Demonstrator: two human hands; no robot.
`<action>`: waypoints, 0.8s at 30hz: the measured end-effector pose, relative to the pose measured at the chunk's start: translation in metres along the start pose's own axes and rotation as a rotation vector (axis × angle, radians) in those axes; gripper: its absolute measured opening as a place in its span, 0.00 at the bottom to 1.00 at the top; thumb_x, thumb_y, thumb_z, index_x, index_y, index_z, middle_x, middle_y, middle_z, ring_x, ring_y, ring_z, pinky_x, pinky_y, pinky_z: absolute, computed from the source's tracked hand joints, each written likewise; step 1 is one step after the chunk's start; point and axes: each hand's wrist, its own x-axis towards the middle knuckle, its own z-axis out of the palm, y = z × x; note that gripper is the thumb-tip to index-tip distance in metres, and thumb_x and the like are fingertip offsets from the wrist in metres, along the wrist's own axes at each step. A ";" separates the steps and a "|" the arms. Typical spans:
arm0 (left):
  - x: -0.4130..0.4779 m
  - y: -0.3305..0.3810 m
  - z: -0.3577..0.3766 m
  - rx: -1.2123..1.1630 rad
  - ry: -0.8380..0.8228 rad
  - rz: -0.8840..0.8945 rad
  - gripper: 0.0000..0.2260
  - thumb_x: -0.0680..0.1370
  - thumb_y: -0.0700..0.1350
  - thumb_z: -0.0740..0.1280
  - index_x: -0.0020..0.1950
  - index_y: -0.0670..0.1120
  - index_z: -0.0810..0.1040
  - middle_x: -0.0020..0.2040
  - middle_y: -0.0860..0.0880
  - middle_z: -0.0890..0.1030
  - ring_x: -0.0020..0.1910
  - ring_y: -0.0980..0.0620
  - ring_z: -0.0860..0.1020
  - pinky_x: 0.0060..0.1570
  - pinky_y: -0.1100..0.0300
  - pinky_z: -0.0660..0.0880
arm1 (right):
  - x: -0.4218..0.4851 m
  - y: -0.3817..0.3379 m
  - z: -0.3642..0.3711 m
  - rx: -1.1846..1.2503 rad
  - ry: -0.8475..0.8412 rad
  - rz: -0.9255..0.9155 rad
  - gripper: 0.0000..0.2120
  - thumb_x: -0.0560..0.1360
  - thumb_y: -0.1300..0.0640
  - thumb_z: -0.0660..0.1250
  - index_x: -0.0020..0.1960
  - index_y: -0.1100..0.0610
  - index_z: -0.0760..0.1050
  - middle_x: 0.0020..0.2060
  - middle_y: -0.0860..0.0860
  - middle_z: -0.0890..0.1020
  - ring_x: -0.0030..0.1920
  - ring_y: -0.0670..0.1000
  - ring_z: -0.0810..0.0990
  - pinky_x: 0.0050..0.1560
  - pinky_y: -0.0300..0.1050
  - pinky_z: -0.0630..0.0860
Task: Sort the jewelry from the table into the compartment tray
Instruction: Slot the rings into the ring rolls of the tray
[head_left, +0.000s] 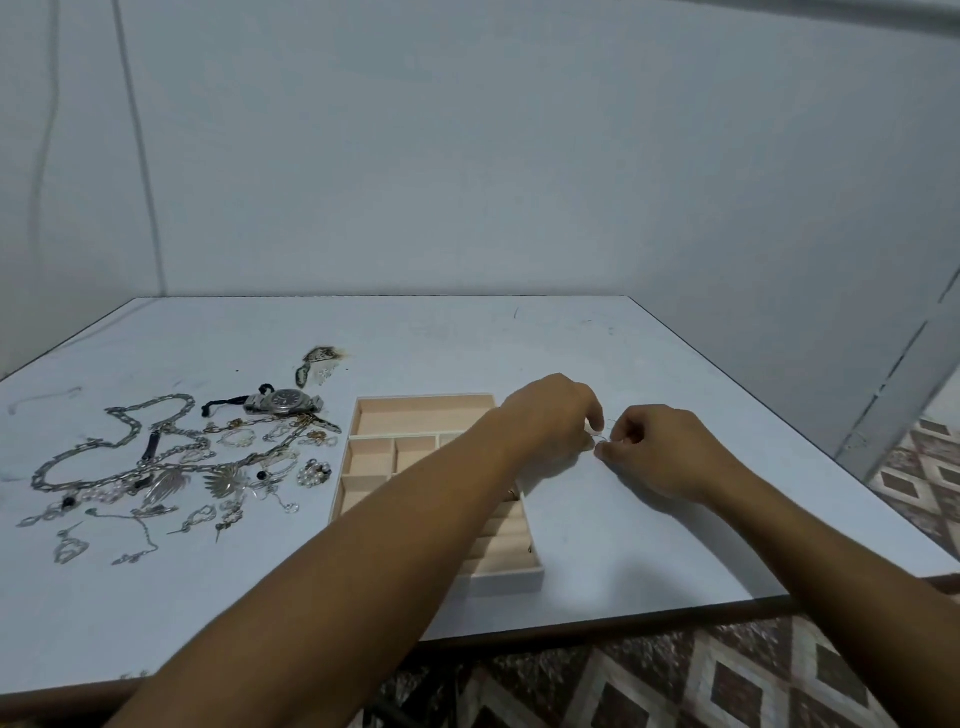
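Note:
A pale pink compartment tray (363, 410) sits mid-table, partly hidden under my left forearm. Just right of the tray's far corner, my left hand (550, 415) and my right hand (660, 447) meet above the table. Both pinch a thin silver wire piece (602, 437), too small to identify. A pile of silver chains (119, 457), pendants and earrings lies on the left of the table. A wristwatch (283, 401) rests at the far edge of that pile.
The white table (519, 338) runs to a wall behind. Its front edge is near me and its right edge is beyond my right arm, with patterned floor (727, 675) below. A small dark-edged piece (317, 361) lies behind the watch.

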 end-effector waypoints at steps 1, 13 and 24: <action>0.002 0.001 0.003 0.003 -0.005 0.004 0.11 0.76 0.51 0.68 0.58 0.55 0.80 0.56 0.51 0.78 0.54 0.50 0.77 0.44 0.57 0.72 | 0.001 0.000 0.002 -0.005 0.014 0.000 0.11 0.72 0.46 0.70 0.41 0.54 0.77 0.37 0.48 0.80 0.37 0.48 0.77 0.36 0.42 0.70; 0.016 0.003 0.003 -0.044 -0.042 -0.012 0.03 0.73 0.47 0.72 0.45 0.54 0.80 0.48 0.50 0.79 0.48 0.48 0.79 0.47 0.53 0.77 | 0.005 0.009 0.000 0.024 0.044 0.028 0.07 0.75 0.56 0.69 0.40 0.57 0.80 0.37 0.48 0.82 0.38 0.47 0.77 0.33 0.36 0.68; 0.009 0.005 -0.001 -0.056 -0.024 0.010 0.11 0.71 0.42 0.71 0.35 0.52 0.70 0.45 0.51 0.79 0.46 0.48 0.79 0.46 0.53 0.77 | -0.005 0.012 -0.010 0.103 0.079 0.045 0.07 0.72 0.54 0.73 0.40 0.54 0.76 0.35 0.47 0.83 0.38 0.43 0.78 0.34 0.38 0.69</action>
